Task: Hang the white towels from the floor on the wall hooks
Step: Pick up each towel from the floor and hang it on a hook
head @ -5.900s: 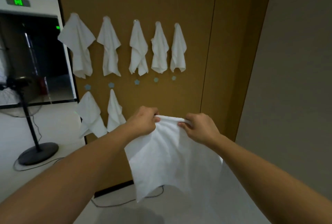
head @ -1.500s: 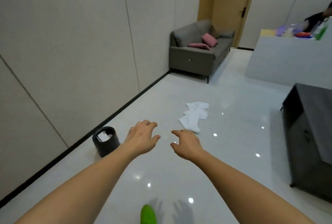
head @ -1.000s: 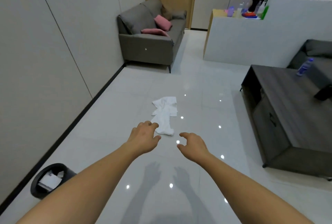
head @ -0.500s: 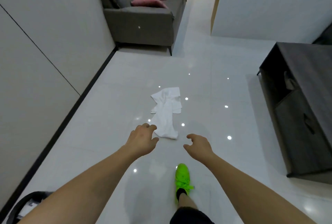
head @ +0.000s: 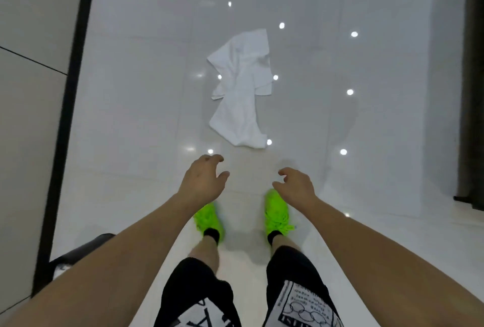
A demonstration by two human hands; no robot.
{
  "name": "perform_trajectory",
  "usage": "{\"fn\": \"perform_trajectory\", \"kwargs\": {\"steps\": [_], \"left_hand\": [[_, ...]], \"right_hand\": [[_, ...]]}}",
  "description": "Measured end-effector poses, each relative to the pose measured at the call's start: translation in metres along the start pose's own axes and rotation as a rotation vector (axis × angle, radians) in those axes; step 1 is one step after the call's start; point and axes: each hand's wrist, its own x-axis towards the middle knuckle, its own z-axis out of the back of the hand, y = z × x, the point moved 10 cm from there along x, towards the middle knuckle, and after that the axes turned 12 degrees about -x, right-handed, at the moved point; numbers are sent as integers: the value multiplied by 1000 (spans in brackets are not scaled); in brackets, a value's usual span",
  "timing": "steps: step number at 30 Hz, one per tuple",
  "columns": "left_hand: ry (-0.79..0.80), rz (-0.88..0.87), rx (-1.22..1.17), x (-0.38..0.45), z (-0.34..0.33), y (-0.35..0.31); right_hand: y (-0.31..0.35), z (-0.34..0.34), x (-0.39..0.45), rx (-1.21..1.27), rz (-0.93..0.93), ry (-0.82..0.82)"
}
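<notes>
A crumpled white towel [head: 242, 90] lies on the glossy white floor, straight ahead of my feet. My left hand [head: 203, 182] hangs in front of me with fingers curled apart, holding nothing, just short of the towel's near end. My right hand [head: 296, 186] is beside it, also with fingers apart and nothing in it. Neither hand touches the towel. No wall hooks are in view.
My feet in bright green shoes [head: 209, 219] stand just behind my hands. A grey wall with a black baseboard [head: 68, 106] runs along the left. A dark bin [head: 76, 258] sits at lower left. A dark cabinet edge [head: 471, 117] borders the right.
My view has tilted down and I have stepped closer to the towel; the sofa has left the frame and both feet now show. My hands stay apart and hold nothing.
</notes>
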Motion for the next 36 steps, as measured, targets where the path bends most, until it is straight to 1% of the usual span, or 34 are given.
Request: {"fn": "perform_trajectory", "kwargs": {"steps": [5,9,12,16,18,19,23,26,28,32,34,36], "left_hand": [[74,10,-5,129,-63,51],[155,-9,35,238,-133,105],[215,-38,75,304,-184,142],[271,-49,77,356,-237,183],[305,-46,84,370,-256,198],[316,-49,88,374,-262,204],[309,-56,90,377,-262,210],[330,-49,102,363,-247,202],[359,-59,120,346,-229,184],[375,-110,168,303,-163,118],[362,-166,207,277,-120,70],[328,-235,239,252,-73,14]], "right_hand": [[-17,-67,129,64,-106,48],[-32,-128,248,128,-196,34],[-44,-167,328,194,-252,29],[-56,-182,408,356,-311,-114],[-56,-184,435,449,-305,-163],[-53,-184,443,455,-288,-189],[-43,-180,445,396,-262,-270],[-36,-175,415,421,-271,-312],[-23,-160,384,418,-248,-344],[12,-98,308,457,-206,-341],[26,-46,265,529,-196,-394],[45,12,218,584,-147,-450]]}}
